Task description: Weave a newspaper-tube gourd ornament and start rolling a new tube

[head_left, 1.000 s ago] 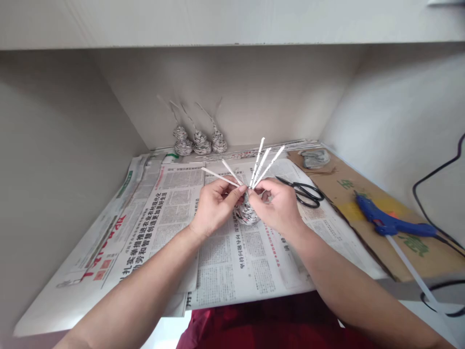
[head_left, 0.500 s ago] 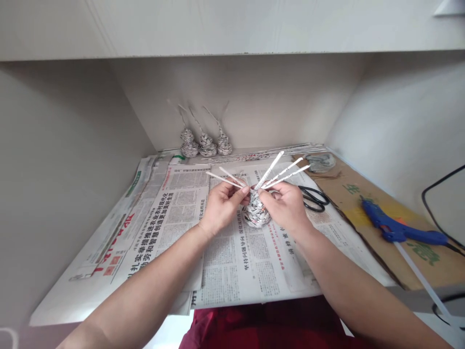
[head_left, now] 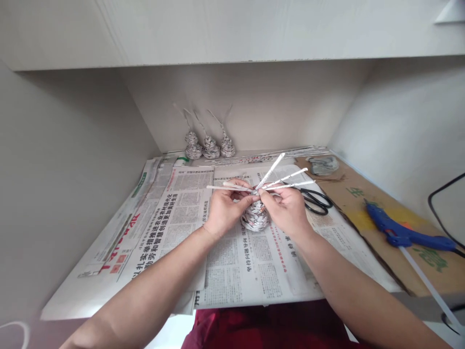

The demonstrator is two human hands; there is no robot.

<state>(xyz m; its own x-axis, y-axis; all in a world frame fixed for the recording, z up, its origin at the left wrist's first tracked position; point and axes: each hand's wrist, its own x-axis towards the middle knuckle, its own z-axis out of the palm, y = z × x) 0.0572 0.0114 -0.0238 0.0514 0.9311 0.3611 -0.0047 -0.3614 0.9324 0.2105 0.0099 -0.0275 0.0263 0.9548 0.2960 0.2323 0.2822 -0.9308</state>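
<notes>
Looks like weaving at the neck, left hand (head_left: 228,207) and right hand (head_left: 289,208) pinching the woven piece (head_left: 255,220); the next turn likely calls for keeping the paper sticks (head_left: 271,170) splayed.

And the two hands, left hand (head_left: 227,208) and right hand (head_left: 288,211), cover the sides of the woven bulb (head_left: 255,222) near its neck. Scissors (head_left: 305,193): blades mostly lost behind the right hand! The glue gun's cord (head_left: 458,253) runs off the right edge; a white thing (head_left: 453,13), top right, is cut off, unidentifiable. Small newspaper print (head_left: 224,278)? Too tiny to read. Those back stems (head_left: 219,124) blur at the tips.
</notes>
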